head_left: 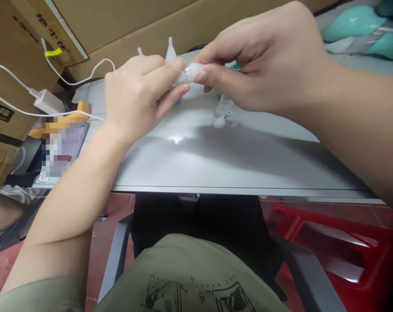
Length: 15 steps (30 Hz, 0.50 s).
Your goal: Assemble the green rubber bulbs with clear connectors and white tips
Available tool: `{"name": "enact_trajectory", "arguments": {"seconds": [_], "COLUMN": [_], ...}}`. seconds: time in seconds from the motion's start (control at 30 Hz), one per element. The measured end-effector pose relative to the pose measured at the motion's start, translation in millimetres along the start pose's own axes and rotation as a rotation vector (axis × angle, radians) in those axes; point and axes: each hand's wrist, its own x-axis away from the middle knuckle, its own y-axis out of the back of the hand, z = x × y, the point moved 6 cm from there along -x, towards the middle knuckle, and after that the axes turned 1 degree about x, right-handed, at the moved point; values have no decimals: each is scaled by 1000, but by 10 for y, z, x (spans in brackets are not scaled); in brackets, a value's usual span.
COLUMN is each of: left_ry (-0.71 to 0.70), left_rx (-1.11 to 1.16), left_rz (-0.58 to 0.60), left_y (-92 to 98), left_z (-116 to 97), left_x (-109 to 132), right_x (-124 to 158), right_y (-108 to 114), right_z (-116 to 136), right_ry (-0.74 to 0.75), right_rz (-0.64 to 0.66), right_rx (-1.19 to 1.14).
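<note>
Above the far part of the grey table (pixel 190 160), both hands are closed on one small translucent white plastic tube-shaped piece (pixel 189 73). My left hand (pixel 134 95) pinches its left end between thumb and fingers. Thumb and fingers of my right hand (pixel 268 56) grip the right end. A white pointed nozzle tip (pixel 171 51) stands upright just behind my left hand, and a second tip (pixel 140 51) is mostly hidden there. Below my right hand lie several small clear plastic parts (pixel 220 120). Something teal (pixel 236 66) shows partly behind the right fingers.
Teal items in clear plastic (pixel 359 30) lie at the back right. Cardboard (pixel 125 26) walls the back. At left are a white charger (pixel 49 102) with cables and a pixelated flat device (pixel 65 147). A red stool (pixel 342 247) stands below right; another person's arm (pixel 4 212) shows at left.
</note>
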Motion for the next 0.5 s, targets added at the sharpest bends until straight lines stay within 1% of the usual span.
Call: {"name": "enact_trajectory", "arguments": {"seconds": [0.1, 0.27, 0.3, 0.4, 0.5], "left_ry": [4, -70, -76, -51, -26], "left_rx": [5, 24, 73, 367, 726], "left_rz": [-15, -107, -117, -164, -198], "left_y": [-4, 18, 28, 59, 33], "left_z": [4, -19, -30, -61, -97], "left_x": [17, 0, -18, -85, -137], "right_x": [5, -31, -39, -48, -54], "right_y": [9, 33, 52, 130, 159], "right_z": [14, 61, 88, 131, 170], "right_ry": [-5, 51, 40, -122, -174], "right_rz": [-16, -35, -33, -62, -102], "right_rx": [-53, -143, -152, -169, -336]}}
